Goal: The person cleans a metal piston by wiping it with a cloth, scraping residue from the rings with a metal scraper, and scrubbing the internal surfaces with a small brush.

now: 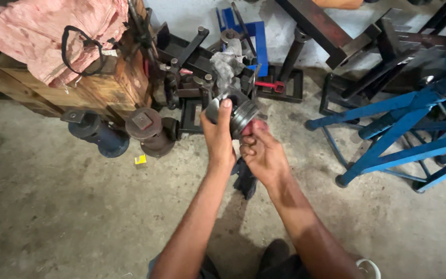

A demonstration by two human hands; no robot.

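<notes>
My left hand [218, 137] grips a round grey metal piston [239, 114] with ring grooves, thumb laid up along its side. Just to the right, my right hand [262, 153] has its fingers curled near the piston's lower edge, pinching a small reddish piece [255, 126] against it. Both forearms reach up from the bottom of the view. A dark rag or glove [244, 181] lies on the concrete floor beneath my hands.
A wooden crate [86, 88] under a pink sack [42, 31] stands at the upper left, with two heavy cylindrical metal parts [125, 132] before it. Black metal frames and tools [192, 67] pile up behind the piston. A blue metal stand [403, 129] fills the right.
</notes>
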